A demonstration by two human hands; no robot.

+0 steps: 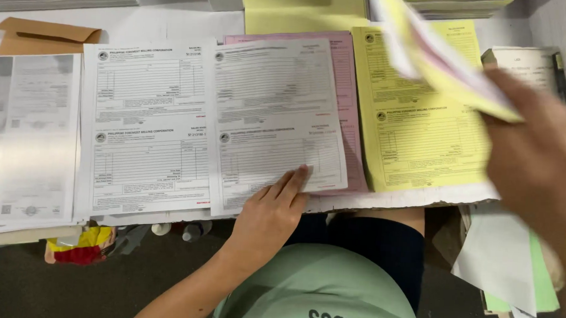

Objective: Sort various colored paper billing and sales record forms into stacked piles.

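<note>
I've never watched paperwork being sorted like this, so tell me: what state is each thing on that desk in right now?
Left hand: flat, fingers pressing the tilted white printed form.
Right hand: raised, gripping a blurred fan of yellow, pink and white sheets.
Pink form stack: flat, mostly covered.
Yellow form stack: flat, uncovered.
White form stack: flat, squared.
Brown paper envelope: flap closed.

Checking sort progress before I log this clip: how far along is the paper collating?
Looks done: separate stacks already lie on the table, white forms, a white sheet on the pink stack and a yellow stack. In hand: the left hand presses the white sheet down, and the right hand holds a blurred bundle of sheets above the yellow stack. Left: that bundle is not yet laid down.
</note>
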